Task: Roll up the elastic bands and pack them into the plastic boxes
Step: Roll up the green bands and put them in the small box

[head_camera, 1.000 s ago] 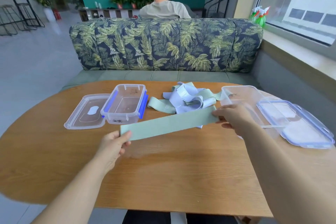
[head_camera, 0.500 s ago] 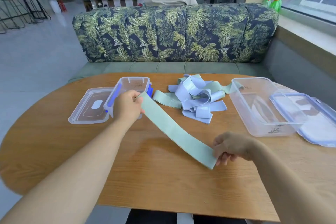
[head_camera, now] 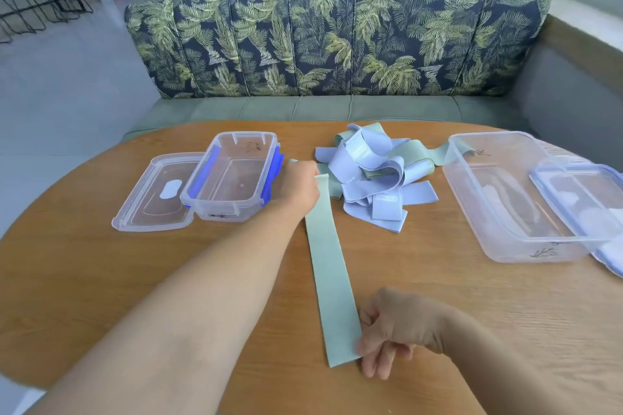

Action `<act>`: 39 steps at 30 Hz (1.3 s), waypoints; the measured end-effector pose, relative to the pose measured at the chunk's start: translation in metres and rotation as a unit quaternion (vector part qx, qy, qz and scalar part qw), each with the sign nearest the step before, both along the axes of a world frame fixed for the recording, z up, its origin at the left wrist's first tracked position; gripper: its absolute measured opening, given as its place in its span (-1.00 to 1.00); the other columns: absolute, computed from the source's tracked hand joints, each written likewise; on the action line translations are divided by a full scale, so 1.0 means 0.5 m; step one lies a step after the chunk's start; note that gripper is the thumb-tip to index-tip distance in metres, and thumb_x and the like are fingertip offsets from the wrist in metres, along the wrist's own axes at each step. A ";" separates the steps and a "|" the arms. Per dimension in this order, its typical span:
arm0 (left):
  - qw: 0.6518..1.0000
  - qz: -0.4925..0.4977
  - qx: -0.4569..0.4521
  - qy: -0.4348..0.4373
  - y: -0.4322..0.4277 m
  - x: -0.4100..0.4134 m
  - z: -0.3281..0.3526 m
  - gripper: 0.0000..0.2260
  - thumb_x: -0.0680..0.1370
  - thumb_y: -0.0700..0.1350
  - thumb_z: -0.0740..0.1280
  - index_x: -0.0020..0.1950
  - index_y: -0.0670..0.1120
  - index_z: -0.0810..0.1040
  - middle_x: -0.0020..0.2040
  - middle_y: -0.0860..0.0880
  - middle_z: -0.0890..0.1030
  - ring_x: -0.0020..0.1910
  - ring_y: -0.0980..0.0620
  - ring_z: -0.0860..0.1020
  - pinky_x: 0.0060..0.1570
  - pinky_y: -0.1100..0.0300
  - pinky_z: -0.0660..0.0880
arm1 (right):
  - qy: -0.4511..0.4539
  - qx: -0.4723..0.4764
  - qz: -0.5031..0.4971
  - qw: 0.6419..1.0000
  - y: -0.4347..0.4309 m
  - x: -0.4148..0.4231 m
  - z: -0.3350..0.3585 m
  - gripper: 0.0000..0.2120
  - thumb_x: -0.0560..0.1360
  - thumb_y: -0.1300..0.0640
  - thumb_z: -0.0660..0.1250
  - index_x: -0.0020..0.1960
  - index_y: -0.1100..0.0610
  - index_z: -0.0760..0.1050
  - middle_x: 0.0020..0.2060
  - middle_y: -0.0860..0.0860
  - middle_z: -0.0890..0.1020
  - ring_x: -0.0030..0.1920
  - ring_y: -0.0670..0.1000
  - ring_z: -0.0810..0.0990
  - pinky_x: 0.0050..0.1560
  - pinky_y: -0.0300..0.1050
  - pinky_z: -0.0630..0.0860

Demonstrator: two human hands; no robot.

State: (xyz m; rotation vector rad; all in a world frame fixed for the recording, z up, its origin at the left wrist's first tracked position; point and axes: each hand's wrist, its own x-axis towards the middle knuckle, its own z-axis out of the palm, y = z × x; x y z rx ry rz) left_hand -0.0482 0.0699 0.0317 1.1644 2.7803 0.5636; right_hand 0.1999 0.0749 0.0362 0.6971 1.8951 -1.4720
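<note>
A green band point(head_camera: 325, 263) lies flat and stretched down the middle of the frame on the wooden table point(head_camera: 118, 280). The left hand point(head_camera: 298, 184), fingers curled, grips its far end just beside the small box point(head_camera: 232, 178). The right hand point(head_camera: 397, 327) pinches the near end at lower centre, with two fingers pointing down onto the table. The small box stands open at centre left with its lid point(head_camera: 158, 195) against its left side. A tangled pile of bands point(head_camera: 371, 175), lilac and green, sits at centre. At the right stands an open large box point(head_camera: 495, 178), with a second lid point(head_camera: 583, 192) leaning on its right edge.
</note>
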 end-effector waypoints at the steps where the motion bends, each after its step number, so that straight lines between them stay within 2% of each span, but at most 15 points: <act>1: 1.000 -0.005 -0.004 -0.006 0.004 -0.003 -0.008 -0.85 0.55 -0.17 0.27 0.09 -0.07 0.56 0.07 -0.11 0.57 0.02 -0.17 0.54 -0.16 0.14 0.42 | 0.003 -0.001 -0.010 1.000 -0.005 -0.003 -0.003 -0.81 0.42 0.18 0.42 -0.28 0.09 0.42 -0.21 0.10 0.71 -0.34 -0.05 0.66 -0.51 -0.31 0.28; 6: 0.997 -0.030 0.021 -0.074 0.004 -0.011 -0.034 -0.82 0.56 -0.19 0.24 0.13 -0.07 0.55 0.04 -0.10 0.62 0.00 -0.13 0.59 -0.02 0.02 0.54 | -0.009 -0.012 -0.018 1.000 -0.006 -0.011 0.000 -0.80 0.42 0.14 0.45 -0.19 0.11 0.41 -0.24 0.09 0.71 -0.35 -0.06 0.65 -0.51 -0.30 0.26; 10: 0.992 -0.074 0.016 -0.101 -0.009 -0.010 -0.041 -0.61 0.59 -0.22 0.21 0.42 -0.04 0.39 0.35 -0.09 0.47 0.25 -0.12 0.50 0.21 -0.01 0.45 | -0.013 -0.006 -0.027 1.000 -0.010 -0.011 0.006 -0.81 0.44 0.15 0.44 -0.19 0.12 0.42 -0.24 0.10 0.70 -0.35 -0.05 0.65 -0.49 -0.28 0.24; 12: 0.990 -0.089 0.025 -0.102 -0.019 -0.006 -0.041 -0.57 0.60 -0.24 0.19 0.47 -0.03 0.33 0.42 -0.07 0.39 0.31 -0.08 0.44 0.26 0.08 0.40 | -0.015 0.002 -0.038 0.999 -0.016 -0.012 0.007 -0.80 0.44 0.15 0.44 -0.21 0.12 0.41 -0.25 0.10 0.70 -0.36 -0.04 0.64 -0.50 -0.27 0.22; 13: 0.989 -0.093 0.041 -0.107 -0.026 -0.003 -0.038 -0.57 0.60 -0.26 0.18 0.47 -0.03 0.34 0.43 -0.07 0.39 0.29 -0.04 0.46 0.22 0.14 0.40 | -0.016 0.009 -0.043 0.999 -0.021 -0.012 0.007 -0.80 0.44 0.14 0.44 -0.21 0.12 0.41 -0.26 0.10 0.70 -0.36 -0.04 0.64 -0.51 -0.27 0.22; 16: 0.982 -0.076 0.101 -0.137 -0.052 0.010 -0.028 -0.59 0.59 -0.32 0.15 0.40 -0.04 0.42 0.29 -0.06 0.52 0.09 0.02 0.55 -0.04 0.23 0.41 | -0.011 0.030 -0.057 0.998 -0.032 -0.009 0.007 -0.80 0.44 0.12 0.43 -0.20 0.11 0.41 -0.27 0.08 0.71 -0.38 -0.06 0.64 -0.51 -0.28 0.23; 17: 0.980 -0.064 0.114 -0.151 -0.064 0.016 -0.027 -0.60 0.58 -0.32 0.14 0.38 -0.05 0.45 0.24 -0.06 0.55 0.04 0.03 0.56 -0.07 0.21 0.43 | -0.010 0.036 -0.061 0.997 -0.036 -0.008 0.008 -0.80 0.44 0.11 0.43 -0.20 0.11 0.41 -0.27 0.07 0.71 -0.39 -0.07 0.64 -0.51 -0.27 0.23; 21: 0.977 -0.065 0.127 -0.157 -0.134 0.052 -0.043 -0.71 0.58 -0.27 0.19 0.21 -0.05 0.57 0.16 -0.01 0.61 0.08 0.06 0.59 0.16 0.09 0.49 | -0.009 0.062 -0.075 0.995 -0.047 -0.006 0.013 -0.83 0.44 0.12 0.44 -0.19 0.12 0.45 -0.28 0.07 0.71 -0.43 -0.08 0.61 -0.49 -0.25 0.23; 23: 0.980 -0.085 0.128 -0.125 -0.179 0.082 -0.058 -0.78 0.56 -0.22 0.27 0.13 -0.01 0.62 0.08 0.06 0.62 0.03 0.11 0.57 0.14 0.11 0.49 | -0.006 0.069 -0.077 0.995 -0.052 -0.005 0.015 -0.84 0.43 0.12 0.44 -0.17 0.12 0.46 -0.29 0.07 0.71 -0.43 -0.08 0.61 -0.48 -0.25 0.23; 25: 0.974 -0.109 0.149 -0.134 -0.223 0.114 -0.072 -0.83 0.51 -0.16 0.35 0.04 0.04 0.64 0.04 0.14 0.60 -0.02 0.18 0.55 0.10 0.13 0.50 | 0.002 0.074 -0.085 0.994 -0.056 -0.002 0.016 -0.84 0.41 0.12 0.44 -0.17 0.13 0.46 -0.28 0.08 0.71 -0.41 -0.07 0.62 -0.48 -0.24 0.22; 28: 0.956 -0.156 0.169 -0.184 -0.269 0.153 -0.080 -0.88 0.44 -0.05 0.41 -0.05 0.14 0.62 0.08 0.21 0.57 0.04 0.24 0.56 0.15 0.14 0.50 | 0.007 0.080 -0.095 0.992 -0.061 -0.001 0.019 -0.84 0.41 0.12 0.44 -0.17 0.12 0.47 -0.29 0.08 0.71 -0.42 -0.07 0.62 -0.47 -0.24 0.22; 30: 0.954 -0.171 0.159 -0.190 -0.282 0.169 -0.082 -0.88 0.43 -0.05 0.46 -0.07 0.13 0.62 0.08 0.25 0.56 0.09 0.26 0.54 0.19 0.18 0.46 | 0.008 0.091 -0.098 0.991 -0.067 -0.003 0.020 -0.86 0.42 0.12 0.44 -0.15 0.12 0.48 -0.31 0.06 0.70 -0.43 -0.08 0.62 -0.47 -0.24 0.23; 35: 0.961 -0.183 0.130 -0.162 -0.301 0.188 -0.089 -0.87 0.43 -0.09 0.49 -0.16 0.13 0.60 0.12 0.22 0.53 0.17 0.22 0.46 0.19 0.26 0.33 | 0.031 0.107 -0.116 0.987 -0.076 0.005 0.011 -0.83 0.40 0.09 0.47 -0.15 0.15 0.52 -0.36 0.05 0.69 -0.43 -0.06 0.61 -0.50 -0.28 0.26; 37: 0.962 -0.179 0.141 -0.153 -0.306 0.194 -0.094 -0.88 0.44 -0.10 0.48 -0.17 0.11 0.60 0.13 0.19 0.52 0.18 0.21 0.46 0.18 0.31 0.29 | 0.069 0.115 -0.138 0.981 -0.076 0.018 0.002 -0.83 0.39 0.11 0.48 -0.18 0.17 0.53 -0.39 0.06 0.67 -0.44 -0.04 0.59 -0.49 -0.29 0.32; 39: 0.965 -0.166 0.152 -0.137 -0.309 0.202 -0.097 -0.91 0.44 -0.11 0.47 -0.17 0.07 0.62 0.13 0.17 0.53 0.17 0.20 0.46 0.18 0.36 0.28 | 0.138 0.118 -0.184 0.966 -0.077 0.032 -0.014 -0.84 0.38 0.17 0.47 -0.18 0.23 0.53 -0.39 0.10 0.66 -0.44 0.01 0.55 -0.36 -0.19 0.42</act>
